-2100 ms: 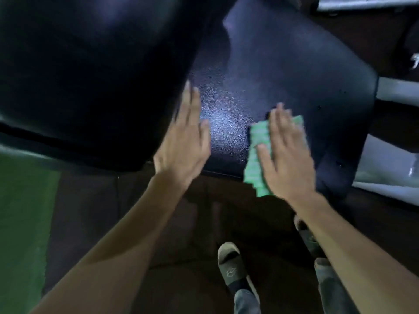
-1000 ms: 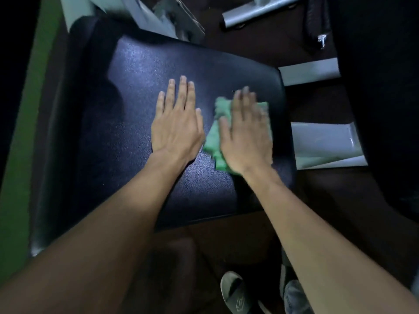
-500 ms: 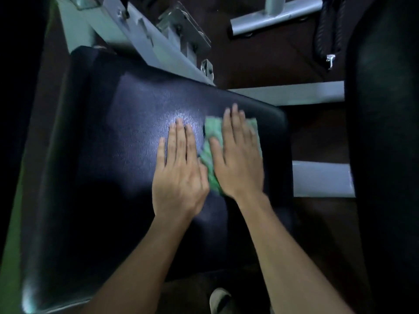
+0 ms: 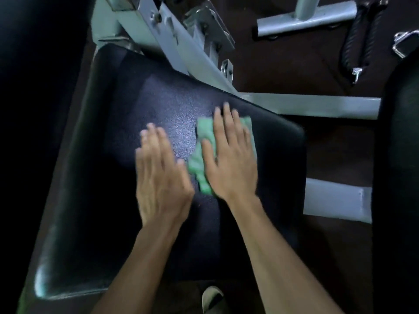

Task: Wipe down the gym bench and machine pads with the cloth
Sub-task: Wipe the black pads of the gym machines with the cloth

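The bench [image 4: 95,177] is showing a broad black pad with a fine pebbled, leather-like skin that is catching a patch of light near its middle; its corners are rounded and its edges are rolling over into a smooth, glossy rim. The pad is lying with its long axis running from the lower left toward the upper right, its far end meeting a pale grey metal frame [image 4: 181,48] of square tube and bolted plates.

The cloth [image 4: 201,155] is a soft green rag, ribbed or woven by the look of it, though blur is making the weave hard to read. It is lying crumpled on the right half of the pad, near the far edge, stretching lengthwise roughly away from the person, with bunched folds poking out beside the thumb.

The right hand [image 4: 231,162] is pressing flat on the cloth, fingers spread and pointing away, palm pinning it to the pad rather than clutching it. The left hand [image 4: 161,177] is lying open and flat, holding nothing, just beside the cloth; it is smeared by motion blur, so whether it is touching the pad is uncertain.

A dark ribbed handle [image 4: 353,41] with a metal clip is lying on the brown floor [image 4: 283,64] beyond the frame. A pale slipper [image 4: 212,298] is peeking in at the bottom edge.
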The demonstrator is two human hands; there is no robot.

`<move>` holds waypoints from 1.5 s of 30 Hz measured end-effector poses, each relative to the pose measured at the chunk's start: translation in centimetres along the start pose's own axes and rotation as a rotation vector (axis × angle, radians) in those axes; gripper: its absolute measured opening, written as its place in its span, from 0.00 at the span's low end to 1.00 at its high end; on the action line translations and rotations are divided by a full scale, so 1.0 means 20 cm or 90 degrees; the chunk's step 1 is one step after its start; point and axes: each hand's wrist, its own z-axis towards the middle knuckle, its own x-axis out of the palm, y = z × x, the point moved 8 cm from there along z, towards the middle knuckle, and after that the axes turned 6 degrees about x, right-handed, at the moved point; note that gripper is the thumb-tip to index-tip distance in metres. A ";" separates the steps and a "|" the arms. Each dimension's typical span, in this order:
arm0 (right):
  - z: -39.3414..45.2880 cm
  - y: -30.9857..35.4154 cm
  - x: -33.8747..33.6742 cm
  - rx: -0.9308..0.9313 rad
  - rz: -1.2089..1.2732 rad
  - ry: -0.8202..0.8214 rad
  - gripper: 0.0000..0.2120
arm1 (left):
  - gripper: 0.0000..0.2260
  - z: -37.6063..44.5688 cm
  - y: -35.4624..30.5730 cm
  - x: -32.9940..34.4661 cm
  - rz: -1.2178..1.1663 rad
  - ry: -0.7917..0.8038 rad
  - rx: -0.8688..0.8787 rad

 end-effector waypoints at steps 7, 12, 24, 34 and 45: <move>0.13 -0.27 -0.05 0.260 -0.017 -0.061 0.33 | 0.32 -0.11 0.23 -0.09 0.071 0.002 -0.068; 0.23 0.40 0.06 -0.077 -0.009 -0.003 0.32 | 0.30 -0.11 0.26 -0.08 0.056 -0.047 -0.124; -0.17 -0.22 -0.01 0.245 -0.030 -0.052 0.33 | 0.27 -0.19 0.25 -0.09 0.057 -0.038 -0.090; -0.84 -0.17 0.12 -0.118 -0.081 0.087 0.30 | 0.26 -0.39 0.25 -0.09 0.036 -0.040 -0.015; -0.33 0.20 0.09 0.085 -0.021 -0.045 0.31 | 0.26 -0.67 0.40 -0.14 0.012 -0.108 -0.058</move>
